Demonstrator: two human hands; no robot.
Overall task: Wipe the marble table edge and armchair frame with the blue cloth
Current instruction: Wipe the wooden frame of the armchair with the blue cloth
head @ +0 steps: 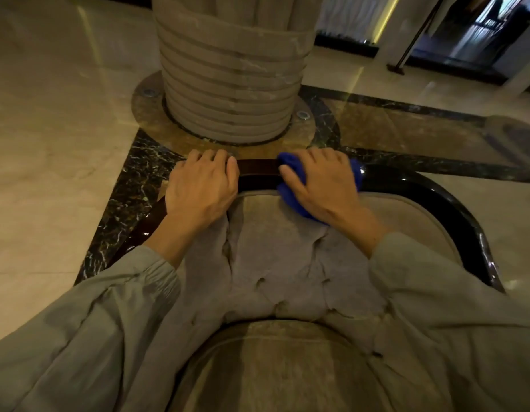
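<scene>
The armchair's dark glossy wooden frame [258, 173] curves round the top of its tufted grey-beige backrest [275, 263]. My left hand [201, 188] grips the top rail left of centre, fingers curled over its far side. My right hand [323, 182] presses the bunched blue cloth [290, 191] onto the rail just right of centre, fingers wrapped over the cloth. The cloth sticks out on both sides of that hand. No marble table is in view.
A ribbed stone column [231, 78] on a round base stands directly behind the chair back. Polished marble floor [50, 144] with black veined inlay strips [121, 200] spreads all around. The chair's seat cushion [266, 367] is below me. A pole on a stand [406, 52] is at far right.
</scene>
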